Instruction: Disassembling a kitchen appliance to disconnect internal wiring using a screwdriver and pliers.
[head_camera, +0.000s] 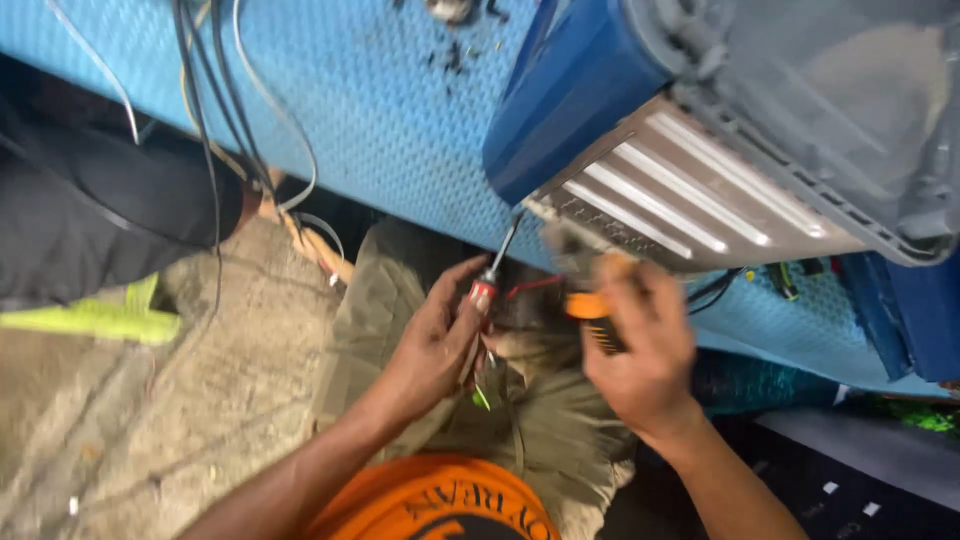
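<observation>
Red-handled screwdriver (490, 285) gripped in left hand (430, 350); right hand (640, 350) around orange-handled tool (592, 312).

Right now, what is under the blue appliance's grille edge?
Under the blue appliance the left hand points a screwdriver at the grille; the right hand holds an orange-handled tool. Blur hides its tip.

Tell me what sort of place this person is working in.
Probably an informal repair workshop. A blue appliance lies tipped on a blue mat, loose cables trail over a bare rough floor, and the left hand holds a screwdriver.
</observation>
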